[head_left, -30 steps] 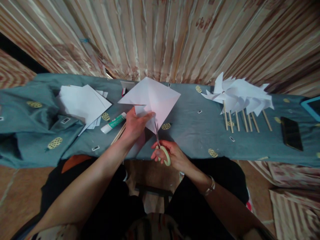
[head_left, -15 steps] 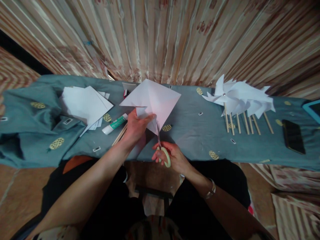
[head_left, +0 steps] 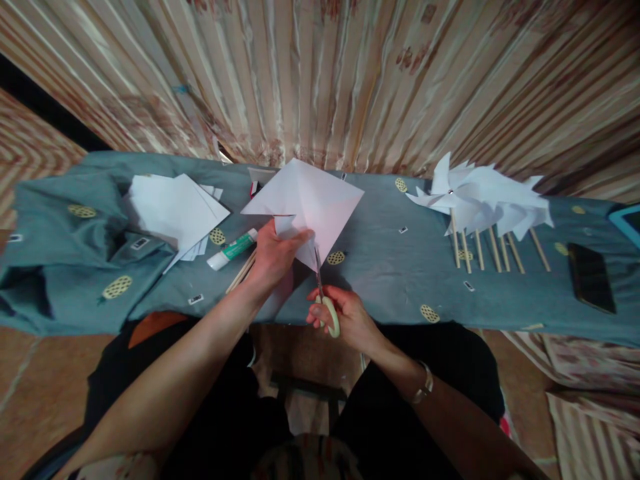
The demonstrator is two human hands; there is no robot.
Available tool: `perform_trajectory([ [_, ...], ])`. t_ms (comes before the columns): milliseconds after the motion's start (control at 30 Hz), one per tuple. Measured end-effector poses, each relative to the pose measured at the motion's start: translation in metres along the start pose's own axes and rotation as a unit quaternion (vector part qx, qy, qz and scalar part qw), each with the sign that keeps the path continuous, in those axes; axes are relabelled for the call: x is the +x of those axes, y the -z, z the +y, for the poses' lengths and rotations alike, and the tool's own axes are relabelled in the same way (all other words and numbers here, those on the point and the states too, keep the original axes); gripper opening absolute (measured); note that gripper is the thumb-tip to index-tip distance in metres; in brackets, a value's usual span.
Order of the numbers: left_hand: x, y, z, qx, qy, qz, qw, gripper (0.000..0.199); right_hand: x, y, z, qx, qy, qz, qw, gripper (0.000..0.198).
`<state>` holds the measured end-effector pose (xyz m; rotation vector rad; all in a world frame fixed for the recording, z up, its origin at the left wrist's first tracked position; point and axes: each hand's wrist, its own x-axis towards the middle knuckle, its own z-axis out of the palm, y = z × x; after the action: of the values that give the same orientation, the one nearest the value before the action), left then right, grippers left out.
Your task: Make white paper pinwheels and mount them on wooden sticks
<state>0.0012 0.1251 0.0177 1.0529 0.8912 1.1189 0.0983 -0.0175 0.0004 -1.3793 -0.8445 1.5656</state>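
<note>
A creased square sheet of white paper point(head_left: 327, 200) is held up over the cloth-covered table, one corner pointing toward me. My left hand point(head_left: 277, 252) grips it at its lower left, thumb lying across the top. A slit runs in from the sheet's left side, just above that hand. In my right hand point(head_left: 345, 310) is a pair of scissors point(head_left: 330, 319) with pale green handles. Their blades point away from me and meet the sheet near its closest corner. How far the blades are apart is hard to make out.
To the left lie a stack of white paper point(head_left: 177, 210), a glue stick point(head_left: 233, 249) and some thin wooden sticks point(head_left: 241, 272). Several white paper pinwheels point(head_left: 480, 197) on sticks rest at the right, with a dark phone point(head_left: 591, 277) beyond them. A pleated curtain point(head_left: 320, 80) hangs behind the table point(head_left: 380, 287).
The whole view has shifted slightly. Both hands, the paper and the scissors keep nearly the same places relative to one another, with the blades still at the near corner.
</note>
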Motion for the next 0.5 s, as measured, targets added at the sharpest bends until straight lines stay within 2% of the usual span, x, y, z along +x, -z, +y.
perform_trajectory([
  [500,-0.0003,0.0010,0.0008,0.005,0.003,-0.002,1.000,0.024,0.0007,-0.0010,0.0028,-0.022,0.006,0.021,1.000,0.032],
])
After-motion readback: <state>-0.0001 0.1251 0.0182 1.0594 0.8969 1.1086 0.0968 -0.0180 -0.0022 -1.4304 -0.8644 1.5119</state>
